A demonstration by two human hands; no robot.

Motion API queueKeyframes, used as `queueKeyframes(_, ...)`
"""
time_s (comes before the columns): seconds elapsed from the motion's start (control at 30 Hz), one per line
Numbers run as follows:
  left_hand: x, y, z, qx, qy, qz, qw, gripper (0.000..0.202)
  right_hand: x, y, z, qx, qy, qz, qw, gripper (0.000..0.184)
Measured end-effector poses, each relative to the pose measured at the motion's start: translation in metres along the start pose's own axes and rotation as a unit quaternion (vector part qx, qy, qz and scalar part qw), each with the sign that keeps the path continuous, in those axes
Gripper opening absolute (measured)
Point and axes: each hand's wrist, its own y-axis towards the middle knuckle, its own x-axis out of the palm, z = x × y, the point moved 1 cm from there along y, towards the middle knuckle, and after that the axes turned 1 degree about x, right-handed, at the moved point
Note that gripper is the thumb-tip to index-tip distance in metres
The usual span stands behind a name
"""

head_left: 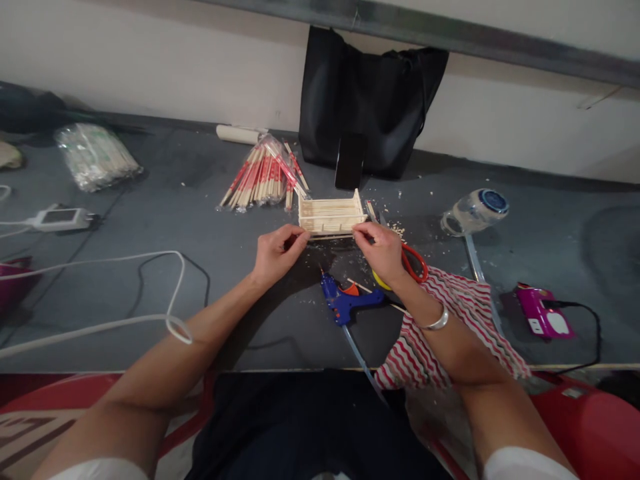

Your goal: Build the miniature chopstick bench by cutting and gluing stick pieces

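A small open frame built of pale wooden sticks sits on the dark table before me. Along its near side runs a thin wooden stick, with one end at each hand. My left hand is closed, thumb and fingertips pinching the stick's left end beside the frame's near left corner. At the right end my right hand pinches likewise, close to the near right corner. The fingertips hide the stick's very ends. Just below lies a blue glue gun with an orange trigger, its nozzle pointing toward the frame.
Red-wrapped chopsticks lie behind the frame. A phone leans on a black bag. Red-handled scissors and a striped cloth are by my right arm, a jar farther right. A white cable loops at left.
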Motion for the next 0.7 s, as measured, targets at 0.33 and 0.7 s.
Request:
queueKeyframes(0.33,-0.001,0.001,-0.002,-0.004,-0.007,0.001,1.0,0.023,-0.001,0.0,-0.001,0.011,0.025,0.015,1.0,0.016)
queueKeyframes(0.7,-0.001,0.003,-0.005,-0.079,-0.034,0.066,0.994,0.018,-0.005,-0.011,-0.023,-0.079,0.035,-0.14,0.986,0.03)
